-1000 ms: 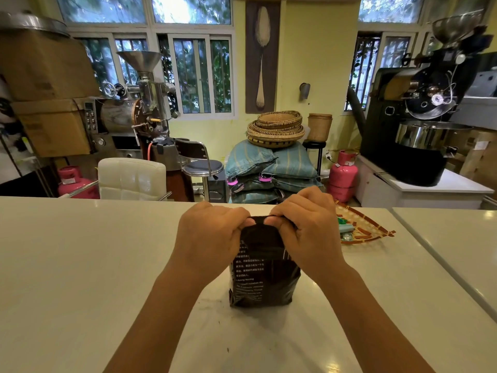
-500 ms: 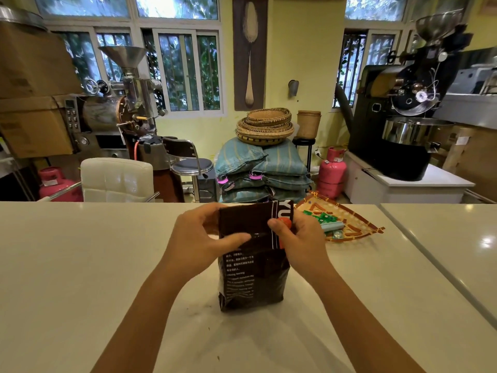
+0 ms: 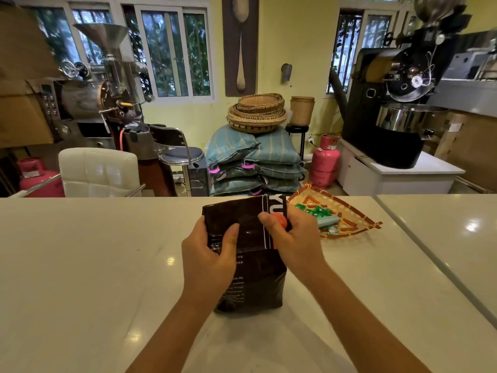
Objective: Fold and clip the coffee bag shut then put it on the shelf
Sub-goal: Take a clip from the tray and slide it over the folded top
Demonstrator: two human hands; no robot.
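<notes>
A dark brown coffee bag [image 3: 255, 281] with white print stands upright on the white counter [image 3: 80, 265]. Its top flap stands up flat and unfolded. My left hand [image 3: 209, 254] grips the bag's left side, thumb across the front. My right hand [image 3: 293, 238] holds the bag's upper right edge, with an orange clip [image 3: 279, 220] between its fingers and the bag. Most of the clip is hidden by my fingers.
A woven tray [image 3: 349, 211] with green packets and a light blue tube lies just right of the bag. A counter seam runs down the right side. Beyond the counter are a white chair [image 3: 99, 170], stacked sacks, pink gas cylinders and roasting machines.
One second ago both hands pressed the bag's top down folded. Now the top flap stands up unfolded, and an orange clip shows in my right hand.
</notes>
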